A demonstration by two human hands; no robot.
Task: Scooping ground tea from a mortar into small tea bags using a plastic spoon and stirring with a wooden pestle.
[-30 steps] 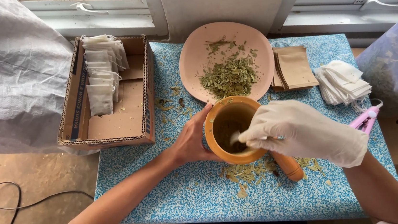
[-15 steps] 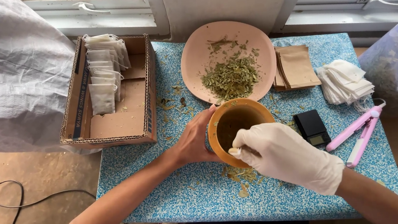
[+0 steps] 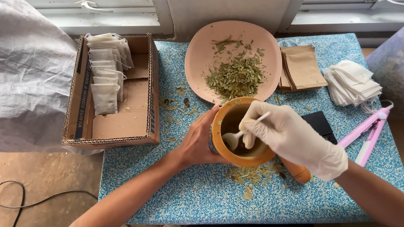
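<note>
Near the middle of the blue speckled tabletop (image 3: pixel 180 198) stands an orange wooden bowl (image 3: pixel 243 161). The bare left hand (image 3: pixel 198 143) is wrapped around its side, steadying it. The gloved right hand (image 3: pixel 294 137) pinches a small white spoon (image 3: pixel 242 130) dipped inside the bowl. Just behind it sits a pink plate (image 3: pixel 202 55) of dried green leaves (image 3: pixel 235 79).

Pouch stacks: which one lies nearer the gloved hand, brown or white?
The brown stack, beside the pink plate. It lies closer to the right hand than the white stack further right.
</note>
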